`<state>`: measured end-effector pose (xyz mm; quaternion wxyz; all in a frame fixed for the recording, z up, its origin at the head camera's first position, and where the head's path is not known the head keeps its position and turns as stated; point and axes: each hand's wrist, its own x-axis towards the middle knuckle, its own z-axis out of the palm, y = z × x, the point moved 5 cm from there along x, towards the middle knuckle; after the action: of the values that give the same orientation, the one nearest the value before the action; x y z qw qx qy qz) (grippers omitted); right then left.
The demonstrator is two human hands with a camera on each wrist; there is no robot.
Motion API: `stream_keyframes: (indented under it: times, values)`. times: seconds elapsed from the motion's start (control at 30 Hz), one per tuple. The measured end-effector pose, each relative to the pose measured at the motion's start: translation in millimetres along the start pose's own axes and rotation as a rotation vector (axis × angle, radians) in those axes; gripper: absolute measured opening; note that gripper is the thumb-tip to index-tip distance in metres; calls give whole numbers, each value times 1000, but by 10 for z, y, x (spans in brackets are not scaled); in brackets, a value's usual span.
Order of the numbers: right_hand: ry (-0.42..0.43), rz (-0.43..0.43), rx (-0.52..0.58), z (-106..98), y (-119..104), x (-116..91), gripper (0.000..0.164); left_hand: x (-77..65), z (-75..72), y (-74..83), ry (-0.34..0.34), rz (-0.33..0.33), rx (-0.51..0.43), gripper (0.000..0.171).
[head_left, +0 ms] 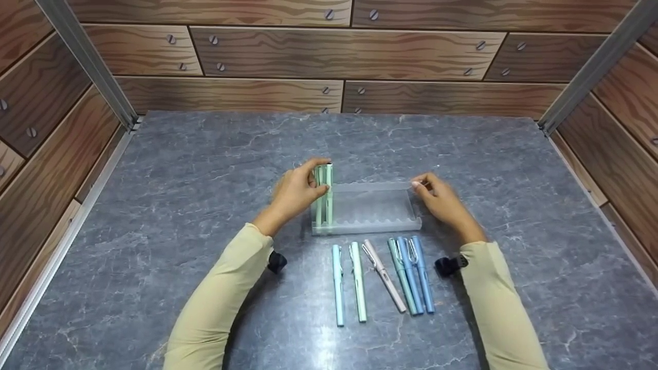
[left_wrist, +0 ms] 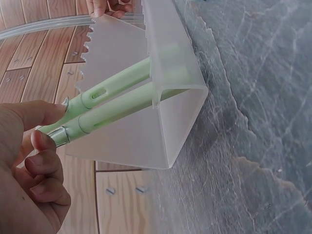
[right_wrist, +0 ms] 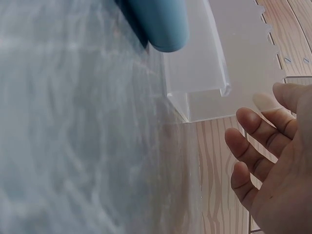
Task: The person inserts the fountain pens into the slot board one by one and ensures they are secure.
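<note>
A frosted clear pen stand with a notched edge sits mid-table. Two light green pens lean in its left end. My left hand pinches the right-hand green pen, index finger at its top and thumb on its side. The other green pen stands beside it, close to the curled fingers in the left wrist view. Both lower ends rest inside the stand's front lip. At the stand's back right corner, my right hand grips the edge between thumb and index finger, its other fingers loosely bent.
In front of the stand lie a pale blue pen, another light green pen, a greyish-pink pen, a darker green pen and two blue pens. Wood-patterned panels border the marbled table.
</note>
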<state>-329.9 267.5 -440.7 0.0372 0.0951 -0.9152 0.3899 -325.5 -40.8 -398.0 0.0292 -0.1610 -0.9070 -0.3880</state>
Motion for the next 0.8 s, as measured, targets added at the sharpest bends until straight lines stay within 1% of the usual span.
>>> stream_keyframes:
  times: [0.17,0.43,0.67,0.8]
  values:
    - [-3,-5,-13,0,-13,-5,29,-14,-9,7,6,16,-10,52]
    - [-6,-1,-3,1,-16,-9,28,-44,-30,16,6,40,-15,51]
    - [-3,-5,-4,8,-6,0,28,-80,-51,11,-15,27,-16,57]
    - [-1,-14,-3,3,-9,-1,27,-115,-65,20,-20,36,-11,60]
